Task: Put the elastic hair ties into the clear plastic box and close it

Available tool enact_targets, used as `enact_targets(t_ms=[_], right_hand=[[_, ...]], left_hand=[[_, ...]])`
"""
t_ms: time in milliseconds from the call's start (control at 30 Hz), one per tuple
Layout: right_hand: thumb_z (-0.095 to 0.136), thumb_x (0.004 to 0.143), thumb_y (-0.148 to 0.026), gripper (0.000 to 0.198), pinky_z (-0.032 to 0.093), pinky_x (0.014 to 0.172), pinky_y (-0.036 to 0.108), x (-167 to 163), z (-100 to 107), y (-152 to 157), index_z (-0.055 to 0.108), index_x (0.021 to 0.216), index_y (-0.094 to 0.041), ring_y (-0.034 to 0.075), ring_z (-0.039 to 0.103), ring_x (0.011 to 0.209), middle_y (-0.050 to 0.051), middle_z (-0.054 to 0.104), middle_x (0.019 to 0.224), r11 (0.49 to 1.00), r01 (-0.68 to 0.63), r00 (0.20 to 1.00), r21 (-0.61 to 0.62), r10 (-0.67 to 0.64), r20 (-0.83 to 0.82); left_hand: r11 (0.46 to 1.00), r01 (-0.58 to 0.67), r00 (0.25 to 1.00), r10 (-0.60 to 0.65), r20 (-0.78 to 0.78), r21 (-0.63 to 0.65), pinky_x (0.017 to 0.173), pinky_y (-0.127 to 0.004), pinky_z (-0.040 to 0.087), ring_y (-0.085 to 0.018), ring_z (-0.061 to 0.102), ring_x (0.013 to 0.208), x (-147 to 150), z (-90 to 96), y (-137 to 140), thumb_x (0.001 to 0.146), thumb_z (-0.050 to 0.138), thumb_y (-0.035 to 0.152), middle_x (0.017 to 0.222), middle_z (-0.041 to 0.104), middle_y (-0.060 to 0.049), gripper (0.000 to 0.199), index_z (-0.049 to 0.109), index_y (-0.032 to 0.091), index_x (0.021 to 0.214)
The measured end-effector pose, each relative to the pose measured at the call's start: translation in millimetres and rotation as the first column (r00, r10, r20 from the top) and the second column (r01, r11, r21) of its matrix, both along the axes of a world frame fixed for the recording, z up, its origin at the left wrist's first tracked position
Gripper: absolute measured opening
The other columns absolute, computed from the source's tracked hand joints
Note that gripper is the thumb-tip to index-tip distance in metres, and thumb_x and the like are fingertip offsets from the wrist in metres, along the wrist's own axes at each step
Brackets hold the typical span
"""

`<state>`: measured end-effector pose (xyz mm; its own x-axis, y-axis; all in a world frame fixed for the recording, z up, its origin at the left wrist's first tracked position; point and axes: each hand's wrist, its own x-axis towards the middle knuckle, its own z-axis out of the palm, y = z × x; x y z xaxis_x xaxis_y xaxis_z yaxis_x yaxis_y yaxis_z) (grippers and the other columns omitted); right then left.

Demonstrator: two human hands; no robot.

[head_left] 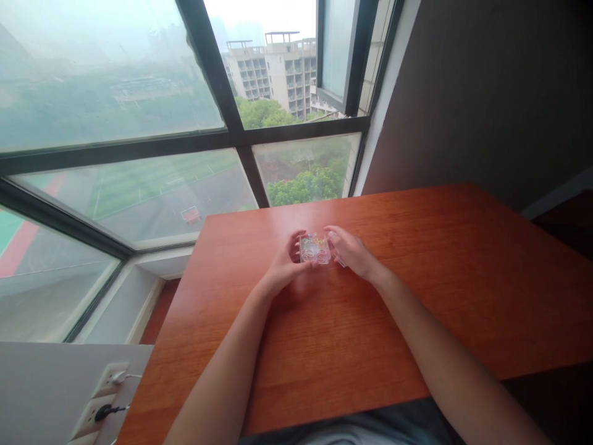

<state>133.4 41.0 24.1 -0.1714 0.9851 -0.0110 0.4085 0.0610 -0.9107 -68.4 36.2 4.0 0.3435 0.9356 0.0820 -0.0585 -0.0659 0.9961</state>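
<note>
A small clear plastic box [314, 249] sits just above or on the table, with several small coloured loop-like pieces inside, too small to name. My left hand [288, 262] wraps around its left side, thumb along the near edge and fingers behind. At the box's right is my right hand [353, 252], curved, with the index finger reaching toward the far right corner. A clear plastic piece [341, 262], looking like the box's lid, shows under that palm; the hand covers most of it. Whether this piece joins the box cannot be seen.
The reddish-brown wooden table [324, 346] reaches a large framed window [296, 131] at the back, with one pane [337, 49] swung outward. A dark wall [472, 93] stands on the right. Wall sockets [104, 395] with plugs are at the lower left.
</note>
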Motion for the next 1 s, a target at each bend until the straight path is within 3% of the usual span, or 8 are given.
enact_targets(t_ms=[200, 400, 533, 667, 867, 1000], right_hand=[[0.037, 0.095, -0.049, 0.047, 0.052, 0.055, 0.024, -9.1, -3.2, -5.5, 0.053, 0.131, -0.023, 0.012, 0.062, 0.061, 0.004, 0.069, 0.1, 0.997, -0.073, 0.996, -0.006, 0.073, -0.045], [0.038, 0.094, -0.053, 0.051, 0.053, 0.054, 0.022, -9.9, 1.7, -7.7, 0.056, 0.129, -0.021, 0.015, 0.064, 0.075, 0.006, 0.067, 0.106, 0.997, -0.075, 0.992, -0.01, 0.074, -0.102], [0.039, 0.094, -0.052, 0.051, 0.052, 0.053, 0.021, -7.9, -0.8, -5.7, 0.056, 0.13, -0.021, 0.013, 0.062, 0.07, 0.006, 0.068, 0.102, 0.998, -0.065, 0.993, -0.02, 0.063, -0.1], [0.042, 0.094, -0.05, 0.049, 0.053, 0.057, 0.021, -6.6, -2.1, -4.4, 0.056, 0.13, -0.02, 0.015, 0.064, 0.08, 0.007, 0.068, 0.105, 0.998, -0.052, 0.994, -0.022, 0.05, -0.101], [0.042, 0.094, -0.05, 0.048, 0.053, 0.058, 0.021, -6.1, 0.0, -4.6, 0.056, 0.129, -0.02, 0.017, 0.065, 0.087, 0.008, 0.067, 0.105, 0.999, -0.049, 0.994, -0.023, 0.046, -0.096], [0.041, 0.094, -0.051, 0.05, 0.052, 0.057, 0.022, -6.1, -1.4, -3.8, 0.057, 0.128, -0.018, 0.017, 0.065, 0.085, 0.008, 0.067, 0.105, 0.998, -0.059, 0.996, -0.004, 0.059, -0.073]], left_hand=[[0.999, 0.044, 0.995, -0.046, 0.084, 0.015, 0.1, -0.04, 0.048, -0.03, 0.052, 0.125, -4.1, 7.7, -3.4, 0.068, 0.08, 0.034, 0.136, 0.053, -0.012, 0.087, 0.036, 0.026, 0.143], [0.997, -0.027, 0.991, 0.035, 0.131, -0.066, 0.099, -0.041, 0.05, -0.03, 0.053, 0.123, -3.9, 8.7, -4.5, 0.065, 0.082, 0.03, 0.142, 0.048, -0.013, 0.087, 0.039, 0.024, 0.14], [0.989, -0.04, 0.988, 0.061, 0.143, -0.144, 0.096, -0.041, 0.052, -0.03, 0.055, 0.121, -7.5, 15.5, -4.7, 0.067, 0.079, 0.025, 0.142, 0.047, -0.014, 0.082, 0.039, 0.024, 0.139], [0.991, -0.092, 0.989, 0.102, 0.105, -0.1, 0.098, -0.04, 0.051, -0.029, 0.052, 0.125, -27.6, 26.4, -2.0, 0.066, 0.078, 0.021, 0.143, 0.047, -0.013, 0.083, 0.038, 0.024, 0.139], [0.985, -0.142, 0.981, 0.127, -0.144, -0.096, 0.091, -0.039, 0.054, -0.028, 0.057, 0.117, -75.9, 47.8, -1.3, 0.066, 0.076, 0.022, 0.137, 0.051, -0.012, 0.077, 0.042, 0.023, 0.135], [0.97, -0.213, 0.913, 0.157, -0.376, -0.114, 0.088, -0.044, 0.053, -0.027, 0.061, 0.107, -87.8, 57.6, -4.3, 0.063, 0.072, 0.02, 0.132, 0.053, -0.012, 0.078, 0.043, 0.023, 0.136]])
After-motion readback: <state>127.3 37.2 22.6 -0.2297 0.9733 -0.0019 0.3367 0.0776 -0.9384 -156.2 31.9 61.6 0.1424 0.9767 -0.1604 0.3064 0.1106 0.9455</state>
